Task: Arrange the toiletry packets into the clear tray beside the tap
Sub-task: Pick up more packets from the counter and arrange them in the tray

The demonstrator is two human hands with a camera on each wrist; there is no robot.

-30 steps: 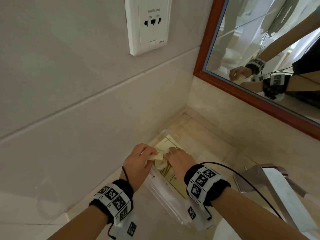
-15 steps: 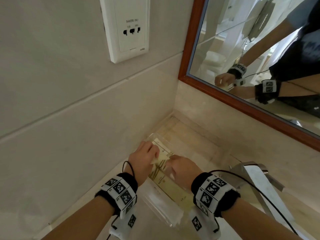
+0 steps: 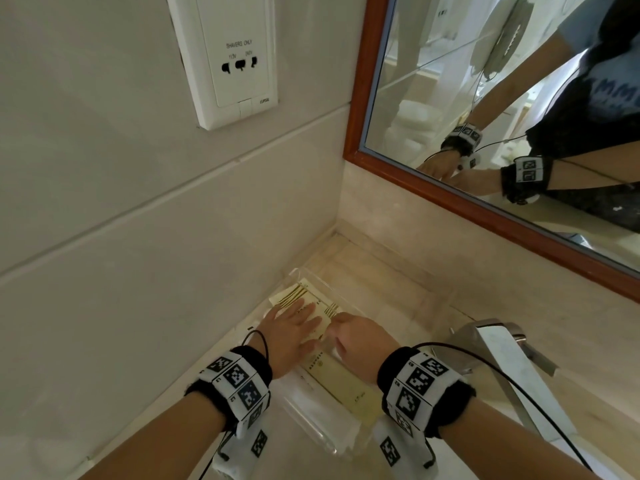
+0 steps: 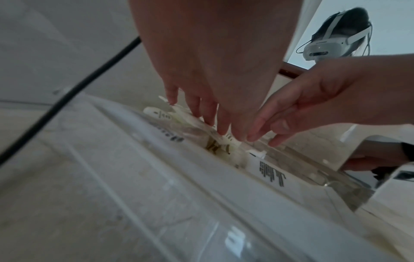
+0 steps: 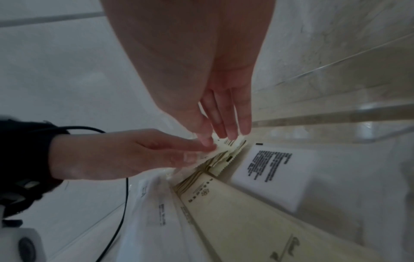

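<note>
left hand (image 3: pixel 292 329) now flat, fingers spread on packets (image 3: pixel 334 374) in clear tray (image 3: pixel 311 422); earlier it pinched one. right hand (image 3: pixel 358 341) fingers straight, touching packets. beige tabletop (image 3: pixel 391 271), tap (image 3: pixel 498 355) right, mirror (image 3: pixel 485 98), shaver socket (image 3: pixel 230 57).

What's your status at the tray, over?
Left hand flat, fingers straight, pressing the cream packets down in the clear tray. Right hand fingertips touching the same packets. Nothing in the way.

A black wristband (image 3: pixel 239 382) bearing white panels printed with black square codes is worn on each bare forearm; a thin black cable (image 3: pixel 512 386) is attached to the right wristband (image 3: pixel 424 389).
</note>
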